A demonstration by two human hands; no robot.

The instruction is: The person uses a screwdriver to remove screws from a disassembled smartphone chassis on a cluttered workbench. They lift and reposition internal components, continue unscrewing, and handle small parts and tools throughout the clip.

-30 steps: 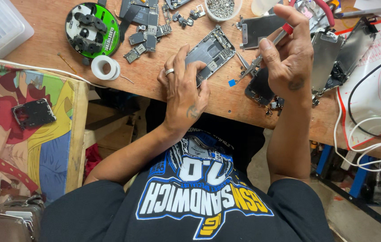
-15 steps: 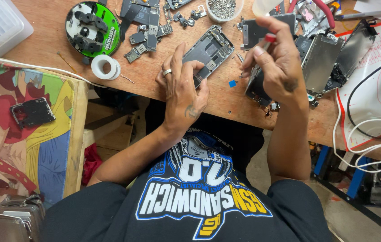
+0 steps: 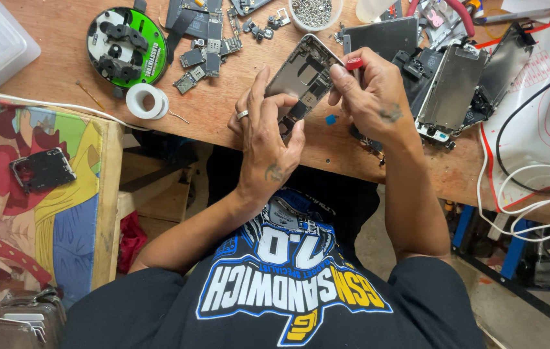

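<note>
Person is sitting at a wooden surface (image 3: 223,116), working on an opened phone (image 3: 302,81) lying tilted near the front edge, just ahead of the chest. Left hand (image 3: 267,132) is resting on the phone's near end, fingers (image 3: 257,90) spread and lying along its left side, thumb pressing against the lower right edge, so it is pinning the phone down rather than lifting it; a ring (image 3: 242,115) is showing on one finger. Right hand (image 3: 372,97) is hovering just right of the phone, fingers pinched closed around a red-topped screwdriver (image 3: 354,63), whose tip is hidden behind the hand, so contact with the phone cannot be told. A small blue bit (image 3: 330,119) is lying on the surface between the two hands. Right of the right hand, two more stripped phone frames (image 3: 456,87) are lying side by side, partly on a white mat (image 3: 533,129) with white cables (image 3: 527,200) trailing off it. Behind the phone a bowl of screws (image 3: 314,11) is sitting near the far edge. To the left, loose boards and brackets (image 3: 207,52) are scattered, beside a round green tray (image 3: 126,45) holding black parts, and a white tape roll (image 3: 146,100) is lying near it. A dark back plate (image 3: 43,169) is lying on a colourful mat (image 3: 29,194) far left, well apart from the hands.
</note>
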